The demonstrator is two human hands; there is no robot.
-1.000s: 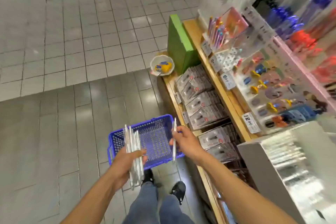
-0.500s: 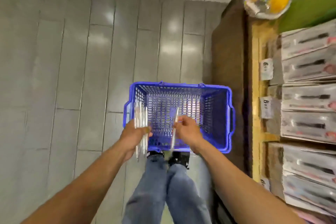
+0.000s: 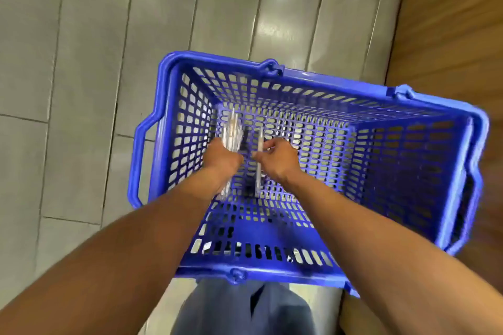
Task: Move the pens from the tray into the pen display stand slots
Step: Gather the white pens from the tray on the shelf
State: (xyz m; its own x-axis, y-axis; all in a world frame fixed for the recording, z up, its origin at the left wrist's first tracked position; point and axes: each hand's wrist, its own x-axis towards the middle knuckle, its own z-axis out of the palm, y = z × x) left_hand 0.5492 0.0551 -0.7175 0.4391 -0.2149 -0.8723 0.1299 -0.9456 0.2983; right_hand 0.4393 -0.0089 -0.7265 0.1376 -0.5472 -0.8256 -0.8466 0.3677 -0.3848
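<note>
Both hands have dropped into the blue basket [image 3: 304, 81]. Left hand [image 3: 221, 156] grips a pen bundle [image 3: 231, 130] at nine o'clock; right hand [image 3: 276, 156] pinches one pen [image 3: 260, 141]. No stand visible; slotting likely remains.

The light is even, soft and fairly bright, coming from overhead. It leaves pale, smeared glare patches on the glossy floor tiles [image 3: 275, 3] at the top of the view. Shadows are weak: the basket [image 3: 424, 106] darkens inside its right wall, and dark patches show through the mesh beneath the hands. Wide-angle distortion bends the tile joints and stretches the forearms toward the lower corners. The picture is slightly soft all over, with motion blur along the basket's right rim and the wood panel [image 3: 449, 22] at the right edge. The clear pens [image 3: 231, 130] smear into pale streaks, their details unreadable.
</note>
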